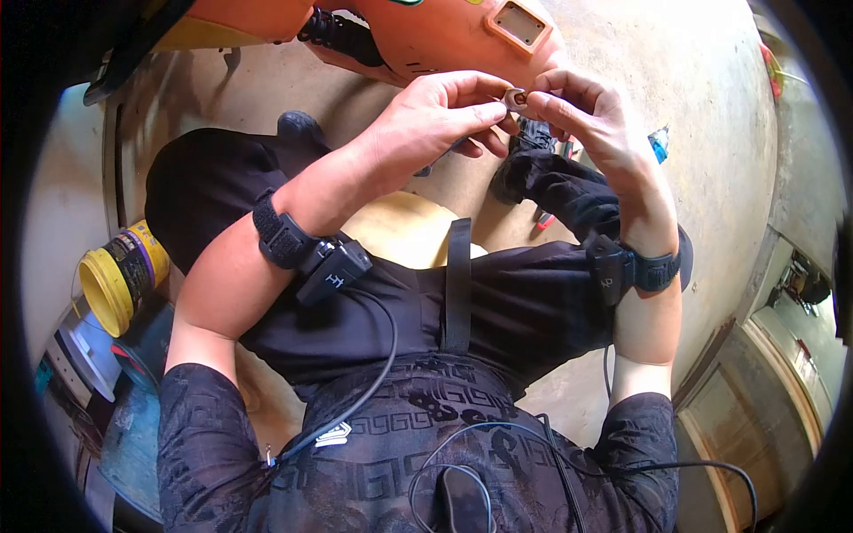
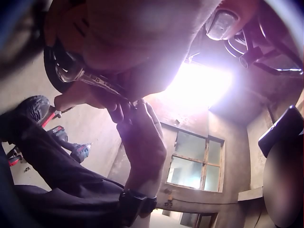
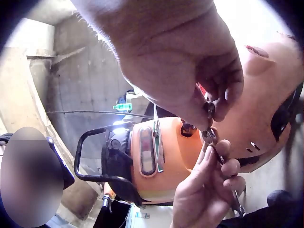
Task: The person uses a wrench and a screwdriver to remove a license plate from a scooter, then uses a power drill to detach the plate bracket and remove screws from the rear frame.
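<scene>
In front of orange bodywork, my left hand [image 1: 435,120] holds a slim metal wrench [image 3: 221,159] between thumb and fingers. The open end of the wrench [image 1: 513,98] points toward my right hand [image 1: 595,115]. Its shank runs down past the left fingers in the right wrist view. With thumb and fingertips, my right hand pinches a small dark metal piece [image 3: 210,110] right at the wrench's open end; I cannot tell whether it is a bolt. Lettering shows along the wrench [image 2: 102,81] in the left wrist view.
The orange vehicle body [image 1: 418,44] stands ahead, with a black bar [image 3: 85,152] and a tail light [image 3: 147,152]. A blue cordless drill [image 2: 78,151] and a red-handled tool [image 1: 543,222] lie by the right foot. A yellow bucket [image 1: 107,293] is at left.
</scene>
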`<state>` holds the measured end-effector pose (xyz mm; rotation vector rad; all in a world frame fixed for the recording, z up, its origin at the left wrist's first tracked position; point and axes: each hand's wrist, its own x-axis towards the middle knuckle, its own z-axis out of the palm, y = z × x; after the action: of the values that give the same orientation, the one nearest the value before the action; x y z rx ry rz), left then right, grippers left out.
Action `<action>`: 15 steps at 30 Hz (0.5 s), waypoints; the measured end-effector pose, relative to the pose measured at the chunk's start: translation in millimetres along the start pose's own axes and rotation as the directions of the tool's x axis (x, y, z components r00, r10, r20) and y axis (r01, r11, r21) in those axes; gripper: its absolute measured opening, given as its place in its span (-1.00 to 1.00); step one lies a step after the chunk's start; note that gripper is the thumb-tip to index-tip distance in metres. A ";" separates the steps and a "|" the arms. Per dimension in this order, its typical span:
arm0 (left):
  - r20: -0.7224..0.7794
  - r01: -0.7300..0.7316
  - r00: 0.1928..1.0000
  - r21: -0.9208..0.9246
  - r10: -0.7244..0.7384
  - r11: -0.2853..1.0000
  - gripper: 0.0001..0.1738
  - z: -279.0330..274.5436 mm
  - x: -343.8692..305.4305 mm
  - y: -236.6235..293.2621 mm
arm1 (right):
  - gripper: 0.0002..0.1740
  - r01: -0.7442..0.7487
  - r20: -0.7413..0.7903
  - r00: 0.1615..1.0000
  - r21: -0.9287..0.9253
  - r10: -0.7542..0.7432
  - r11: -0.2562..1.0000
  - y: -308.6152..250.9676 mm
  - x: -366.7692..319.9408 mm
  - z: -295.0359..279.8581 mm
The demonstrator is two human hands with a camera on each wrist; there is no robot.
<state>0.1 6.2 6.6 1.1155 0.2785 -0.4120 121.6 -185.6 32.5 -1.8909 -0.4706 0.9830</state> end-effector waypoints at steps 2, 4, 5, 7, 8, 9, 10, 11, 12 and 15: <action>-0.009 0.004 1.000 -0.012 -0.004 1.000 -0.61 0.3 0.1 1.1 | -0.61 0.030 -0.012 0.999 -0.006 -0.030 1.000 1.3 1.1 0.0; -0.001 0.005 1.000 -0.031 -0.005 1.000 -0.61 -1.0 0.6 0.0 | -0.60 0.036 -0.016 0.999 -0.019 -0.036 0.999 0.1 0.8 0.8; 0.008 0.007 1.000 -0.050 -0.007 0.999 -0.61 -1.9 0.8 -0.4 | -0.59 0.041 -0.020 0.999 -0.031 -0.041 0.999 -0.7 0.9 1.3; 0.008 0.009 1.000 -0.054 -0.008 0.999 -0.61 -2.6 1.6 -0.8 | -0.58 0.047 -0.027 0.998 -0.032 -0.048 0.998 0.8 1.8 2.0; 0.008 0.011 1.000 -0.058 -0.010 0.998 -0.62 -2.9 1.9 -1.2 | -0.57 0.054 -0.035 0.998 -0.033 -0.055 0.998 1.4 2.2 2.3; 0.007 0.011 1.000 -0.057 -0.010 0.998 -0.62 -3.1 2.4 -2.3 | -0.57 0.054 -0.035 0.998 -0.032 -0.055 0.998 1.7 2.4 2.4; 0.003 0.012 1.000 -0.071 -0.012 0.997 -0.62 -3.4 2.9 -3.0 | -0.57 0.050 -0.029 0.998 -0.030 -0.051 0.998 1.1 2.8 2.5; -0.001 0.013 1.000 -0.085 -0.013 0.996 -0.63 -3.7 3.2 -3.3 | -0.56 0.047 -0.024 0.999 -0.028 -0.047 0.999 0.4 3.2 2.7; -0.001 0.013 1.000 -0.084 -0.013 0.996 -0.63 -4.2 2.9 -3.0 | -0.56 0.048 -0.024 0.999 -0.027 -0.048 0.998 -1.6 3.0 3.7; -0.009 0.019 1.000 -0.105 -0.020 0.994 -0.64 -5.4 3.0 -2.9 | -0.57 0.059 -0.036 0.998 -0.057 -0.061 0.997 -7.3 1.6 4.2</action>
<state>1.4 9.5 0.8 1.0129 0.3169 -0.4042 119.8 -178.5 37.0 -1.9304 -0.5343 0.9022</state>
